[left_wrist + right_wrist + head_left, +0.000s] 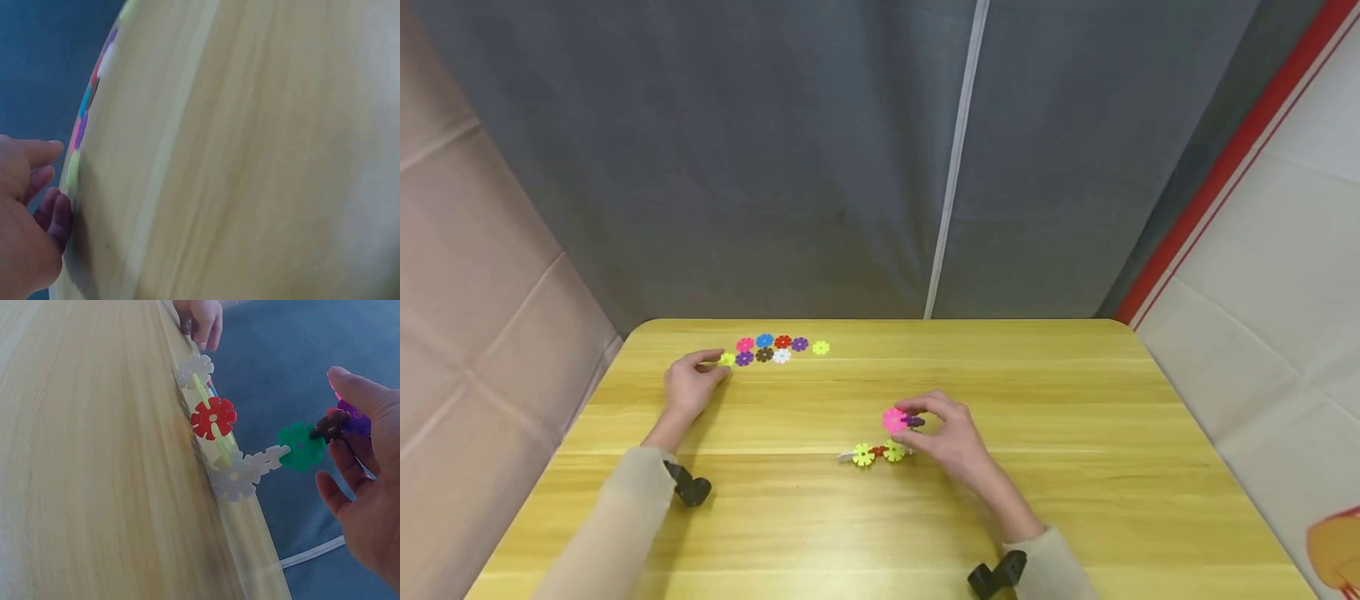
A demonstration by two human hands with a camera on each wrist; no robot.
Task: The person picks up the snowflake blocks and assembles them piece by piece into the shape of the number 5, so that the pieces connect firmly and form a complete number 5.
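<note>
A yellow wood-grain table (pixel 1075 467) with rounded corners fills the lower half of the head view. Behind it hangs a grey fabric backdrop (pixel 737 167) split by a pale vertical seam (pixel 955 158). A beige quilted panel (pixel 475 275) closes the table's left side, and a white panel with a red border (pixel 1262 250) closes its right.

Near the table's middle, the right hand (pixel 947 433) pinches the top of a snowflake-disc build (pixel 887 437) between thumb and fingertips. A pink disc (pixel 894 419) and a purple one sit at the fingers. Lower discs, yellow-green, red and white, rest on the table just in front of the hand. In the right wrist view the chain shows white, red, green and brown discs slotted together, with the purple disc (pixel 355 420) under the fingertips.

Towards the table's far left edge lies a cluster of loose discs (pixel 771 348). The left hand (pixel 691 385) rests just beside it. Its thumb and forefinger close around a yellow-green disc (pixel 727 359) at the cluster's near end, though the blurred left wrist view leaves it unclear whether they actually grip it.
</note>
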